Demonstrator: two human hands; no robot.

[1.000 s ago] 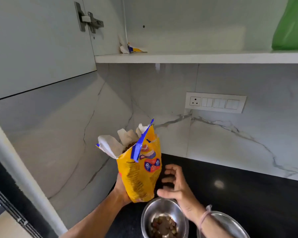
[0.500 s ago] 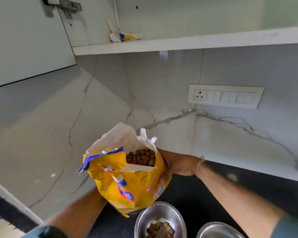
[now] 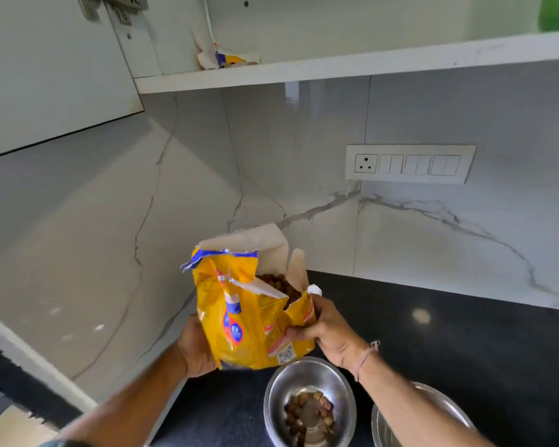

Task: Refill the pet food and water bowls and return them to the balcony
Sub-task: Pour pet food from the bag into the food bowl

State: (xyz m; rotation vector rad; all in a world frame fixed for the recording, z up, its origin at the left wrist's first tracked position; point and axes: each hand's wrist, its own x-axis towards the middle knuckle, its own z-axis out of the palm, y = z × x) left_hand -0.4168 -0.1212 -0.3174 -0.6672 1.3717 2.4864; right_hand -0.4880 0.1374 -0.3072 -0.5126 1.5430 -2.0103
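The bag (image 3: 246, 314) is yellow with a blue strip along its torn top and white inside, and brown kibble (image 3: 278, 283) shows in the open mouth. It's held up off the black worktop (image 3: 465, 350), just above and left of a steel bowl (image 3: 281, 382) that has a small scatter of kibble in the bottom. The left hand (image 3: 196, 348) grips the bag's lower left side. The right hand (image 3: 326, 330) pinches the ripped right edge, thumb on the front.

As for print, there are blue and red round logos and a little code patch (image 3: 284, 353) low down, but it's all too smeared to read.

A second bowl (image 3: 439, 393) sits at the bottom right, mostly behind the right forearm and cut off by the frame, so I can't tell what's in it. A scrap (image 3: 226, 59) on the shelf (image 3: 368, 64) is maybe the same packaging.
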